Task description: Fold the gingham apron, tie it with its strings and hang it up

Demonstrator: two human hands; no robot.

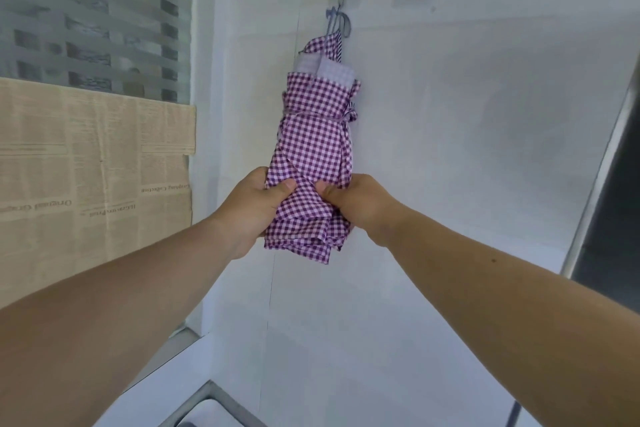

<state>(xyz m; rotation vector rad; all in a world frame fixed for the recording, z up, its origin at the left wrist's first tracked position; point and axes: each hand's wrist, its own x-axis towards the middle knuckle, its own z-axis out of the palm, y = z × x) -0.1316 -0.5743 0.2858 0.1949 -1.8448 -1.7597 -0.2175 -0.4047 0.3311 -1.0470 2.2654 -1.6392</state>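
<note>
Reaching up from the bottom of the view, we hold the lower part of the gingham apron point(313, 156) with both hands. Our left hand point(261, 204) grips the left edge of the folded bundle, thumb curled across the front of the cloth. Our right hand point(360, 203) grips the right edge the same way, thumb pressed into the fabric. The folded layers hang loose just below both hands. Higher up, the strings point(320, 114) wrap around the middle of the bundle, with a knot on its right side. Above that, the neck loop point(329, 43) runs up to a metal hook point(337, 22) on the white wall point(467, 149). Left of the wall, newspaper sheets point(90, 166) cover the lower part of a window.
</note>
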